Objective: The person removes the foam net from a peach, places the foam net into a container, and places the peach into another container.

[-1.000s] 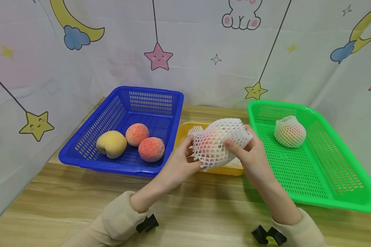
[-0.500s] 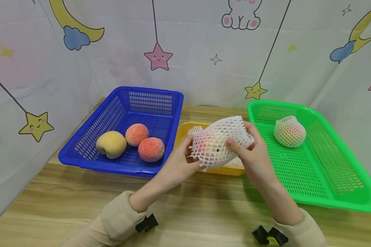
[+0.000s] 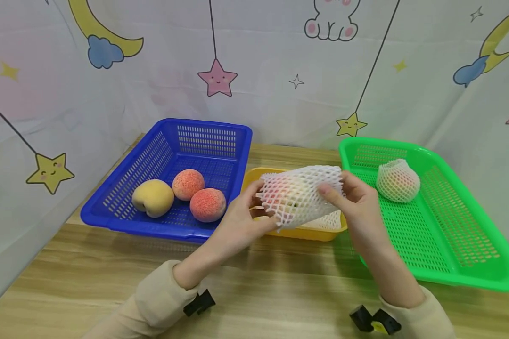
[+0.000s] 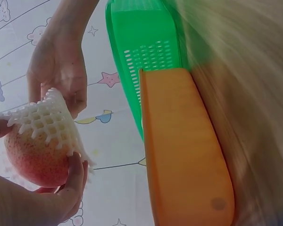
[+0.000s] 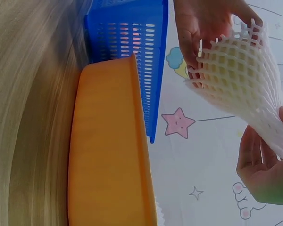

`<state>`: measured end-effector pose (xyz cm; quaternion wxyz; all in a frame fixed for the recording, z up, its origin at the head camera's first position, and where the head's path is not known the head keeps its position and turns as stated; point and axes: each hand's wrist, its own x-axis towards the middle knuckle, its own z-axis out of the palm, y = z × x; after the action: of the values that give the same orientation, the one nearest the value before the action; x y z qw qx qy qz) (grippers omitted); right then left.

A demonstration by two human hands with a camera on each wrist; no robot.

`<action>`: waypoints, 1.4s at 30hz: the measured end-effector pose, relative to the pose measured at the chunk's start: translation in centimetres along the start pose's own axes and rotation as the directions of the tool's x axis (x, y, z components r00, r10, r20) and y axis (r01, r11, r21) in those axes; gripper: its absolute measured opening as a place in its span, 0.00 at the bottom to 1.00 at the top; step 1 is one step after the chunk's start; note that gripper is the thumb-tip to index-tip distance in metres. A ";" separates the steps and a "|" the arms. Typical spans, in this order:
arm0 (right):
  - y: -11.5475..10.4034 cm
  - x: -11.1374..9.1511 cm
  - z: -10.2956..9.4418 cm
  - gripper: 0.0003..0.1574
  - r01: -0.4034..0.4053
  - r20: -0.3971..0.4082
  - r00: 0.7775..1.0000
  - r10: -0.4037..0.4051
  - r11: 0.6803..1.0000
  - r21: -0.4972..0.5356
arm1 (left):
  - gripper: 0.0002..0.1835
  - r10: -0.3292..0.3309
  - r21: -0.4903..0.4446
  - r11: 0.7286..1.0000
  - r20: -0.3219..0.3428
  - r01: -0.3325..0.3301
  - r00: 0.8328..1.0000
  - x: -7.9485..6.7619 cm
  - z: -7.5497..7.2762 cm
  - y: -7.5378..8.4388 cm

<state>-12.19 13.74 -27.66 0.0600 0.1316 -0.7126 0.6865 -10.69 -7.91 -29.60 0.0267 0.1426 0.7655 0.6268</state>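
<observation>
Between the two hands is a red and yellow peach point(image 4: 37, 157) inside a white foam net sleeve point(image 3: 307, 193), held above the yellow basket. My left hand point(image 3: 242, 219) grips the sleeve's left end and the peach, thumb below and fingers behind. In the left wrist view, the peach's red end shows bare at the sleeve's opening. My right hand point(image 3: 362, 209) pinches the narrower right end of the sleeve, thumb in front; in the right wrist view that end looks bunched between the fingers. The far side of the peach is hidden.
A blue basket point(image 3: 144, 230) at left holds two red peaches point(image 3: 208, 205) and a yellow one point(image 3: 152, 197). The yellow basket point(image 3: 309, 234) contains more foam sleeves point(image 3: 331, 220). At right, a green basket point(image 3: 454, 278) holds a peach in a net sleeve point(image 3: 398, 181).
My right hand has moved slightly right, drawing out its end of the sleeve. The sleeve now lies more level, and its left end has shifted slightly left.
</observation>
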 end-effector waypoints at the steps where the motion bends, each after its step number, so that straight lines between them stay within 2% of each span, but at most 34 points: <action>1: -0.1 0.0 -0.1 0.14 -0.004 0.002 1.000 0.004 1.000 -0.002 | 0.37 0.005 0.009 1.000 -0.001 -0.005 1.000 0.0 -0.1 0.1; 6: -0.2 0.0 -0.3 0.13 -0.010 0.016 1.000 0.010 1.000 -0.013 | 0.38 0.038 0.054 0.998 -0.015 -0.037 0.999 0.0 -0.5 0.3; 17: -0.2 0.1 -1.1 0.13 0.024 0.032 0.999 -0.024 1.000 0.004 | 0.41 0.113 0.069 0.991 -0.024 -0.112 0.993 0.1 -1.0 1.0; 25: -0.3 0.2 -1.5 0.12 0.023 0.007 1.000 -0.024 0.998 0.063 | 0.41 0.111 0.084 0.991 -0.027 -0.109 0.993 0.3 -1.3 0.9; 29: -0.3 0.3 -1.9 0.12 0.037 -0.002 0.999 -0.037 0.995 0.094 | 0.40 0.133 0.077 0.988 -0.025 -0.131 0.991 0.2 -1.5 1.0; 42: -0.7 0.5 -2.6 0.11 0.053 -0.010 0.999 -0.052 0.992 0.111 | 0.39 0.116 0.080 0.990 -0.041 -0.113 0.992 0.2 -1.8 1.1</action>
<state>-12.71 16.31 -26.75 0.0731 0.1510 -0.6694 0.7237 -11.08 -9.39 -28.12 -0.0325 0.1728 0.7802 0.6003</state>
